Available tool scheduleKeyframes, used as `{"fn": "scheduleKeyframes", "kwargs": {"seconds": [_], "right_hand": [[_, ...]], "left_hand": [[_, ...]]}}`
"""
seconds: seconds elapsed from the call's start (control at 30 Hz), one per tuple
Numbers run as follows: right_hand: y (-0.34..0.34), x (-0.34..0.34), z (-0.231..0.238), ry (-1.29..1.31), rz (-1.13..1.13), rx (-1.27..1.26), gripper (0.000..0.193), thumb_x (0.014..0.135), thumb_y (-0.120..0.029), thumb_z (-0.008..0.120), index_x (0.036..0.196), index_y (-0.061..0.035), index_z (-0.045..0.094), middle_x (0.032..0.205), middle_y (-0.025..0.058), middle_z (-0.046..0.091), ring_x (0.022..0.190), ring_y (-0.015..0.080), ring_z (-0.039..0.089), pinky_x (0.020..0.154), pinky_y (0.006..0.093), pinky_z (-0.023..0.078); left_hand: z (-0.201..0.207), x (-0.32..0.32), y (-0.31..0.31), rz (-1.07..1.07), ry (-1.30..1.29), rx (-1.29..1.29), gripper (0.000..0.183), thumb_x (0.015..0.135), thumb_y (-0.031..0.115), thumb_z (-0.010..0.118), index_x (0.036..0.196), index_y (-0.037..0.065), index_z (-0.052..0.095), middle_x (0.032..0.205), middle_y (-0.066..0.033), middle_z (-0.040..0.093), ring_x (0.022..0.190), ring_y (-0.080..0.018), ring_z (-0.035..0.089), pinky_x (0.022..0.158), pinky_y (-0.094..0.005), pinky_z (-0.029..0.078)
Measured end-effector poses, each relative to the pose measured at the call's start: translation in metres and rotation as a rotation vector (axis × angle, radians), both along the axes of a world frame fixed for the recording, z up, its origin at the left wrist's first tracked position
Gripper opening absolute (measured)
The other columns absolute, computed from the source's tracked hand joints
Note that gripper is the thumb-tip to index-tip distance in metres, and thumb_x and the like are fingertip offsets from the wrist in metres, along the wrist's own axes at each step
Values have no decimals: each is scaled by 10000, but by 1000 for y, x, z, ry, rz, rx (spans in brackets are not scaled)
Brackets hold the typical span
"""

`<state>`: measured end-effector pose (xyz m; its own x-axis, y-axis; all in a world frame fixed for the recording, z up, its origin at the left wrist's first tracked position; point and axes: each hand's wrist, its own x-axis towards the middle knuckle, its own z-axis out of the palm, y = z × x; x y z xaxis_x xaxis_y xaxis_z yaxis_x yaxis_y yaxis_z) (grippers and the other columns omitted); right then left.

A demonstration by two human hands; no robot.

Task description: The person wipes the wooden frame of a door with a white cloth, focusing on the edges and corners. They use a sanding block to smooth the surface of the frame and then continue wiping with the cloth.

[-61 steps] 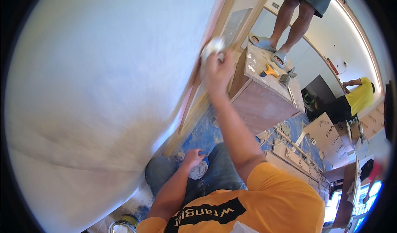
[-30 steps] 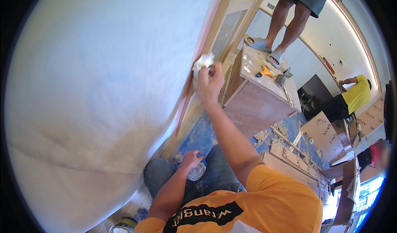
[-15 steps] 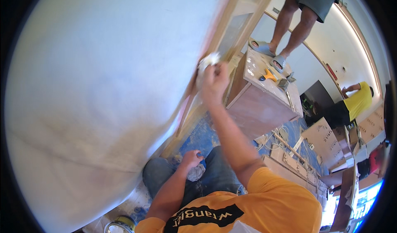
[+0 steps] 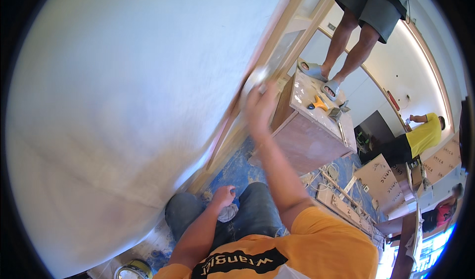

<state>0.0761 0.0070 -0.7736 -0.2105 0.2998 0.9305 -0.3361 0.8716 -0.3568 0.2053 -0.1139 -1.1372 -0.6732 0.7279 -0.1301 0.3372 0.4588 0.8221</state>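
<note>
My right hand (image 4: 261, 108) is stretched forward, closed on a white crumpled rag (image 4: 258, 76) that is smeared by motion. The rag is pressed at the wooden trim (image 4: 232, 111) along the edge of a large pale wall panel (image 4: 123, 91). Lower down, between my knees, my left hand (image 4: 224, 196) has its fingers curled. A greyish crumpled cloth (image 4: 228, 213) hangs beneath it, seemingly in its grip.
A person in grey slides stands on a wooden box (image 4: 309, 135), beside an orange-handled brush (image 4: 319, 103). An open can (image 4: 133, 270) sits at lower left. Cables and boards (image 4: 341, 202) litter the blue floor. Another person in yellow (image 4: 424, 134) works at far right.
My right hand and the rag have shifted slightly right along the trim. My left hand has dropped a little to the left with its cloth. The view has tilted slightly.
</note>
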Motion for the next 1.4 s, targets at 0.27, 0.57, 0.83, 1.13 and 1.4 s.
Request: {"fn": "scheduleKeyframes", "kwargs": {"seconds": [0.27,0.57,0.83,1.13,1.4], "right_hand": [[7,-13,103,-110,-69,-99,228,1022,-187,585,1084,32,602,927,229,669,861,348,670,788,460,511],[31,-29,328,230,1,190,271,1043,-182,562,1021,74,648,843,162,669,763,238,638,721,373,506],[6,14,-107,-240,41,-177,140,977,-33,596,1105,22,584,952,187,598,859,317,623,782,424,511],[26,-20,254,155,-110,157,291,1017,-219,576,1038,64,641,895,195,688,815,273,670,751,405,518],[-8,-11,54,55,26,-37,249,1011,-129,535,1176,51,585,1002,248,661,949,390,654,874,466,505]], "left_hand": [[5,-5,-12,36,-11,2,361,936,173,582,1259,120,734,1164,-220,730,1089,-400,693,955,-472,550],[9,6,-11,3,-69,30,354,929,150,581,1243,122,740,1140,-217,734,1073,-400,697,943,-472,553],[4,-1,6,-51,20,65,338,924,143,579,1214,126,753,1114,-210,744,1049,-397,706,935,-472,557],[10,5,-15,-22,-94,31,365,919,140,558,1229,117,750,1102,-238,735,1030,-422,697,915,-474,553],[4,2,-9,55,24,84,367,925,151,563,1248,110,733,1140,-225,735,1052,-415,696,928,-469,552]]}}
